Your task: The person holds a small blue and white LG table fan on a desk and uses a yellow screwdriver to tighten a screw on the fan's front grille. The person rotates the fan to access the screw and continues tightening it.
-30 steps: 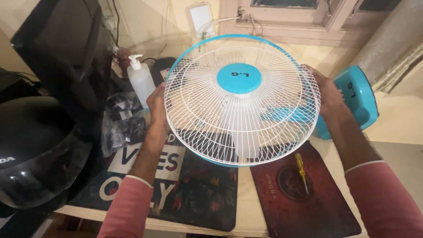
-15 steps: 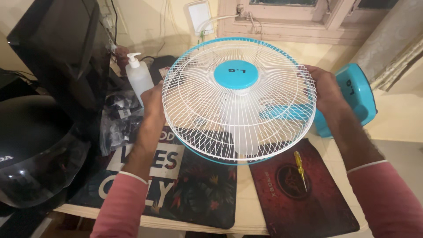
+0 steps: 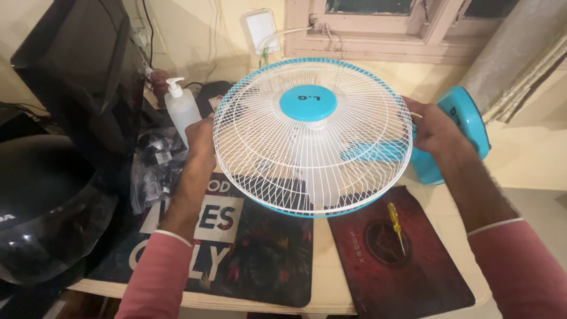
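From the head camera, you have the fan [image 3: 313, 139] lifted above the table [image 3: 322, 277], its white wire grille facing up at you with the turquoise hub at the centre. Your left hand [image 3: 201, 142] is clasped on the grille's left rim, fingers curled round the blue edge; your right hand [image 3: 434, 127] grips the right rim, close against the turquoise base [image 3: 463, 133] that stands just behind it. Through the wires you can make out a pale blade, so the grille looks to be in place over it. By the look of it, you are at the stage of turning or seating the grille, holding the fan steady with both hands. Any next move calls for an even hold on both sides, since the wire cage will flex if one hand pulls harder. A yellow screwdriver [image 3: 396, 227] lies on the red mat [image 3: 401, 260] below your right forearm, near enough to reach. A pump bottle [image 3: 182, 109] stands just beside your left hand, so mind your knuckles there. A dark helmet [image 3: 47, 207] sits at far left.
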